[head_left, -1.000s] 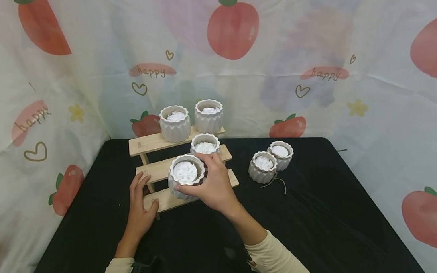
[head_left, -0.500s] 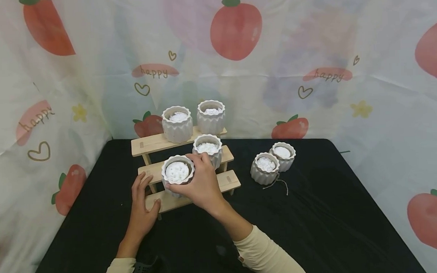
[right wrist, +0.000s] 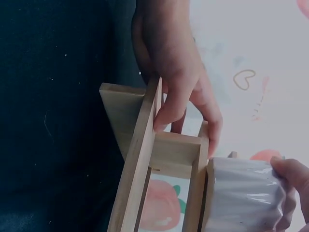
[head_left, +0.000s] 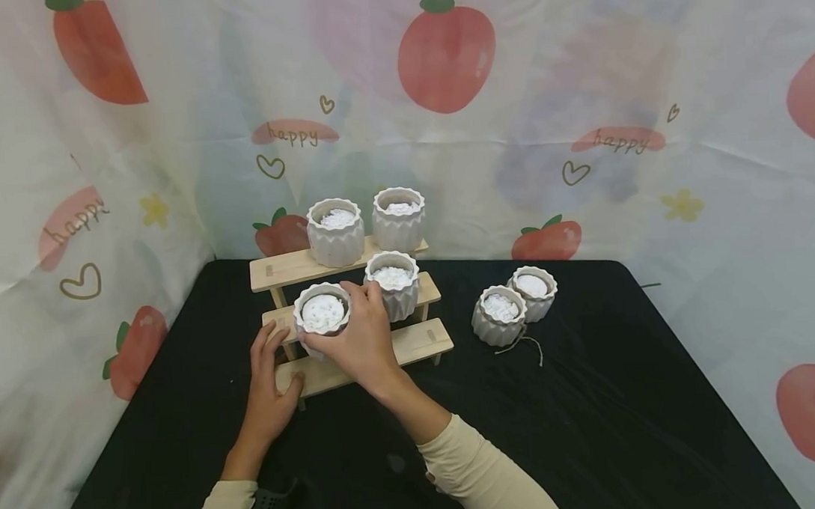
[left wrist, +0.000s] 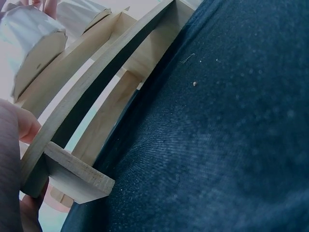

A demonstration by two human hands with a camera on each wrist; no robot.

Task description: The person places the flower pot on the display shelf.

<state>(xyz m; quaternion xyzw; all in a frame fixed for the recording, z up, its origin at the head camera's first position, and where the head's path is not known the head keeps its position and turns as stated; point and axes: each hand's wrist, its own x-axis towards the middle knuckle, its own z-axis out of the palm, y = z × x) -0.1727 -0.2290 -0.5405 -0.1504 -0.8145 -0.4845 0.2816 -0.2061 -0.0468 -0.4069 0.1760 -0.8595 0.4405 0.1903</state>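
Note:
My right hand [head_left: 363, 338] grips a white fluted pot with white filling between thumb and fingers, over the left part of the middle step of a three-step wooden stand [head_left: 417, 342]. In the right wrist view this pot [right wrist: 241, 193] has its base close against the step's board. At the stand's left end my left hand [head_left: 267, 398] holds on, thumb on the bottom step and fingers at the middle one. A similar pot [head_left: 401, 306] stands on the middle step's right part. Up on the top step are a left pot [head_left: 338, 249] and a right pot [head_left: 399, 234].
To the right of the stand, a front pot [head_left: 492, 332] and a rear pot [head_left: 540, 308] stand close together on the black cloth [head_left: 588, 413]. A thin string [head_left: 539, 347] trails from them. A printed curtain [head_left: 473, 192] surrounds the table at the back and sides.
My right hand has carried the pot leftward and back, from over the bottom step to the middle step's left part. The left hand keeps its hold; the whole view has shifted slightly.

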